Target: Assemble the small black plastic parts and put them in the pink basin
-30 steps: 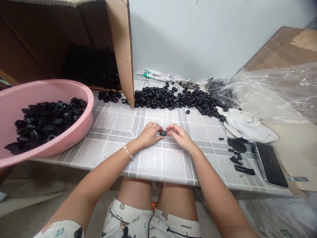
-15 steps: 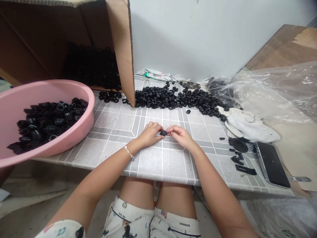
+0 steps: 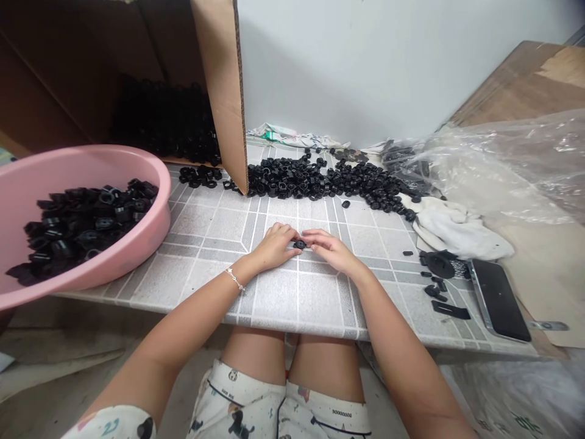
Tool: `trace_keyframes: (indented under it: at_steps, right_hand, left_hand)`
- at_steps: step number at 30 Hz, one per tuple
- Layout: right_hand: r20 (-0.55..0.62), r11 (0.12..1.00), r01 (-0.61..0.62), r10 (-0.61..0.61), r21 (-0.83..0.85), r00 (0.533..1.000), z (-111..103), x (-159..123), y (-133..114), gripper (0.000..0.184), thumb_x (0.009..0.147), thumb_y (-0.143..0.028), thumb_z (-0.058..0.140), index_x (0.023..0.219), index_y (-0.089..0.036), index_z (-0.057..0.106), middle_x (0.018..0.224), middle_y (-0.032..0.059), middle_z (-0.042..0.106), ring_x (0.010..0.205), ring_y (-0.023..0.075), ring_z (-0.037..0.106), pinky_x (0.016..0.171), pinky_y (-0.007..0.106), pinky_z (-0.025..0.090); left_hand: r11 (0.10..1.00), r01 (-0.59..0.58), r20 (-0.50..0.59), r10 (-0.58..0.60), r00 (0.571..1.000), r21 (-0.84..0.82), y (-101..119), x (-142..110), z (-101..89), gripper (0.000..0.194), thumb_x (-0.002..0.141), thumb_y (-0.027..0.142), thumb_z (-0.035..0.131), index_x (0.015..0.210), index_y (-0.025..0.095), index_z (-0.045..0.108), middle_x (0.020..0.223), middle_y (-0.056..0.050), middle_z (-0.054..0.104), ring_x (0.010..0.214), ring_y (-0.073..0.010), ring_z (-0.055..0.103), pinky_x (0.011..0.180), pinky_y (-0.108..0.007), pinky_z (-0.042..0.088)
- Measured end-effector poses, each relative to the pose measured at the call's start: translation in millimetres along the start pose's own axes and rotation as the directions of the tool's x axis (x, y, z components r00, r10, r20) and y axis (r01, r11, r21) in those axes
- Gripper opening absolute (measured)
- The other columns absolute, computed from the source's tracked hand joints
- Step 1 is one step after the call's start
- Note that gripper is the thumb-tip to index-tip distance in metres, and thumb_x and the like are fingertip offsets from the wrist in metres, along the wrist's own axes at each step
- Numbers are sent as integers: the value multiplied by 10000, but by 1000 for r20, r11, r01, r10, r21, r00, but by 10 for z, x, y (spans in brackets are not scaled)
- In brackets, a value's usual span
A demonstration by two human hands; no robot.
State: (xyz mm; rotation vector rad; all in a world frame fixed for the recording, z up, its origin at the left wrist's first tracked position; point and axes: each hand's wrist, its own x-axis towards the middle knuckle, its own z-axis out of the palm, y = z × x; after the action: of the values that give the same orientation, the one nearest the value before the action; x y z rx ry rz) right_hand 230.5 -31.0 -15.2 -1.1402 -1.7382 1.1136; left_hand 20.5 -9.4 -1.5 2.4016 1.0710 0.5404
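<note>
A small round black plastic part [image 3: 300, 244] sits at the middle of the tiled table top [image 3: 274, 299], between my two hands. The fingertips of my left hand [image 3: 275, 247] and my right hand [image 3: 331, 251] press against it from either side. A thin silver bracelet [image 3: 234, 279] circles my left wrist. Both hands lie low over the tiles. Much of the part's edge is hidden by my fingers.
A pink plastic basin [image 3: 91, 161] holding black plastic parts [image 3: 86, 228] stands at the left. Behind lie a cardboard box [image 3: 222, 91] and a long spill of black parts [image 3: 315, 180]. At the right are a white cloth [image 3: 457, 231], a clear plastic sheet [image 3: 503, 164] and a black phone [image 3: 498, 299].
My hands have flattened slightly toward the table, with the black part still between my fingertips. The whole view has shifted a little as my head moved.
</note>
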Motion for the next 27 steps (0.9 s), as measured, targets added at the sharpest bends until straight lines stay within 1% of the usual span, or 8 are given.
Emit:
trace_keyframes:
  at_steps: [4, 6, 9, 12, 15, 19, 22, 27]
  right_hand:
    - [-44, 1000, -18, 18, 1, 999, -12, 2, 15, 192, 800, -204, 517, 667, -194, 655, 989, 58, 666, 969, 194, 628, 939, 418, 470]
    - [-60, 999, -30, 31, 29, 998, 13, 6, 12, 153, 810, -232, 535, 853, -204, 679, 955, 49, 672, 921, 188, 636, 889, 403, 495]
    - [-44, 1000, -4, 4, -3, 999, 74, 7, -18, 306, 822, -282, 569, 1118, -235, 633, 1031, 54, 665, 929, 189, 624, 851, 379, 500]
    - [-54, 998, 27, -30, -57, 998, 124, 5, -43, 307, 815, -306, 589, 1108, -228, 634, 999, 57, 648, 848, 181, 608, 782, 357, 504]
    - [-87, 1000, 10, -10, 1, 996, 163, 19, -33, 271, 803, -335, 608, 1044, -211, 610, 883, 32, 636, 762, 163, 597, 752, 350, 506]
    - [-159, 986, 32, -6, 164, 987, 240, 60, -7, 284, 775, -403, 651, 960, -230, 522, 843, 12, 610, 780, 163, 610, 745, 337, 526]
    - [-196, 987, 70, -41, 146, 980, 284, 63, -27, 334, 765, -429, 675, 951, -239, 474, 807, -1, 582, 777, 166, 606, 736, 330, 521]
    - [-146, 945, 123, -174, -304, 974, 269, -5, -118, 255, 925, -452, 455, 1047, -231, 494, 861, 46, 614, 780, 201, 586, 734, 346, 449]
  left_hand:
    - [1000, 25, 13, -25, 1000, -8, 18, 1, -9, 217, 827, 331, 620, 1001, 207, 586, 1026, -55, 573, 1058, -253, 444, 945, -406, 372]
    - [1000, 16, 4, -16, 1000, 0, 14, -2, -8, 225, 828, 336, 618, 1011, 210, 588, 1029, -54, 573, 1061, -252, 445, 946, -405, 376]
    - [1000, -22, -22, 22, 1000, 2, -3, -5, -9, 237, 840, 336, 602, 1038, 207, 590, 1034, -60, 588, 1062, -248, 465, 948, -406, 384]
    - [998, -24, -52, 21, 998, -60, -21, 7, -8, 238, 865, 333, 570, 1051, 187, 595, 1018, -70, 627, 1023, -240, 524, 938, -415, 402]
    - [960, -2, -73, -19, 997, -281, -21, 32, 5, 245, 880, 317, 542, 1080, 183, 588, 1057, -70, 651, 1003, -214, 579, 928, -393, 436]
    - [798, 52, -101, -140, 985, -600, 16, 66, 19, 287, 842, 318, 592, 1085, 167, 574, 1106, -82, 642, 1018, -191, 602, 928, -360, 468]
    - [646, 109, -69, -245, 967, -756, 33, 81, 7, 348, 786, 380, 660, 1030, 144, 581, 1070, -85, 633, 956, -183, 611, 879, -352, 492]
    - [377, 239, 160, -230, 960, -895, 55, 80, -14, 409, 755, 502, 678, 857, 121, 573, 808, -30, 612, 734, -114, 590, 774, -305, 487]
